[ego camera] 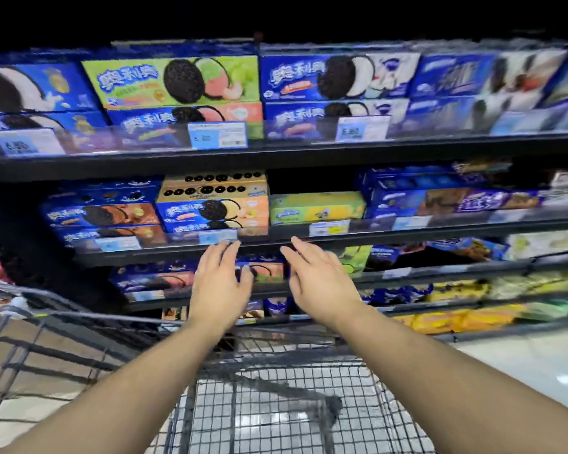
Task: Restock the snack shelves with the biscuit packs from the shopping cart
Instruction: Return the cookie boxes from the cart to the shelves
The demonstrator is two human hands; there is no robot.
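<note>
Black wire-mesh shopping cart [227, 414] sits under two outstretched arms; left hand [220, 283] and right hand [318, 283] reach slightly apart, fingers straight, holding nothing, before dark flat shelves [276, 158]; glossy rectangular biscuit packs [210, 211] fill each tier.

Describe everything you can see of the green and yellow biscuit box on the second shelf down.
The green and yellow biscuit box looks like printed cardboard, long and flat, lying lengthwise, front outward. It rests alone on the second shelf, dark space above, between an orange-and-blue stack and blue boxes. Its print is blurred.
</note>
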